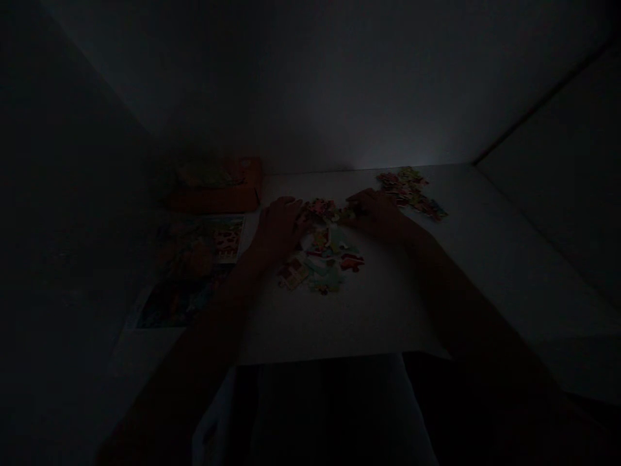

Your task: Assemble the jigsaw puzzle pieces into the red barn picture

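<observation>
Flanking puzzle pieces [320, 241], left hand [280, 223] and right hand [377, 212], grip unclear, have room before the edge [334, 355].

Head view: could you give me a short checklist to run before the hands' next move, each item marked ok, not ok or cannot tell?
1. Lighting: not ok; the picture is very dark.
2. Both hands visible: ok; left hand and right hand flank the central puzzle pieces.
3. Grip on a piece: cannot tell; too dark.
4. Second pile in view: ok; right of the central one.
5. Picture sheet in view: ok; left of the left hand, nearer than the orange box.
</observation>
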`<state>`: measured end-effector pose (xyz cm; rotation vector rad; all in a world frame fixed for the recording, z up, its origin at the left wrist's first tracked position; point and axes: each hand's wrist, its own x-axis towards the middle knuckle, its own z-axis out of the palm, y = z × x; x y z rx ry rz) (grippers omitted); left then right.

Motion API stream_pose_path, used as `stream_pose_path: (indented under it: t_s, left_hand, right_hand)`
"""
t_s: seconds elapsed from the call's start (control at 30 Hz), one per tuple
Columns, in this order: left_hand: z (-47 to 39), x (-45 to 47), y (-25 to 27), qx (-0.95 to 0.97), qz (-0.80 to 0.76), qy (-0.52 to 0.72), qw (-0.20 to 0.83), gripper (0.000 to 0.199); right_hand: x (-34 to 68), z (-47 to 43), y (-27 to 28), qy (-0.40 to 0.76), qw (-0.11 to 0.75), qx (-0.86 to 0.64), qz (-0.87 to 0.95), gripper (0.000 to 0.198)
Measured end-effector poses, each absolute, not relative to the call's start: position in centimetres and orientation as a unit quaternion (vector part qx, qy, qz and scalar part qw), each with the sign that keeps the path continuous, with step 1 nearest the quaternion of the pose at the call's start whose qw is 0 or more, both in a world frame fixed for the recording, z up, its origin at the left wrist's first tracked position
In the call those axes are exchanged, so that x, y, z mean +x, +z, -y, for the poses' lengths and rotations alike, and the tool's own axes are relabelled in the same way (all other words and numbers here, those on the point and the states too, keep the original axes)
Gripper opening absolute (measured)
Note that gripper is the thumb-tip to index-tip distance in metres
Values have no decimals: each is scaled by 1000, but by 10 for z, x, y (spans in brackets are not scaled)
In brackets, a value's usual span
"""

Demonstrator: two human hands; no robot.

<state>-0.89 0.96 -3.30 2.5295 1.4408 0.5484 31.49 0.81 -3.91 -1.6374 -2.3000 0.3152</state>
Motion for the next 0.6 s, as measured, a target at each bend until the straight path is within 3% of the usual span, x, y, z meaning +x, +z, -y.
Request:
stream_pose_path:
  t_s: [0.1,0.23,0.43,0.6]
  left_hand:
    - [-3,-4,-27,868,-449,187,98,63]
    - [11,2,-23,924,-337,132,124,94]
    - [5,-1,-31,870,-478,76,96,120]
    - [-4,-2,-39,840,-530,92,73,106]
  right_hand:
    - [311,-3,-35,135,152,-526,826,68]
    - [306,5,-31,166,98,-483,854,64]
    - [314,6,-35,180,27,-516,837,106]
    - [317,12,-34,191,23,-497,846,128]
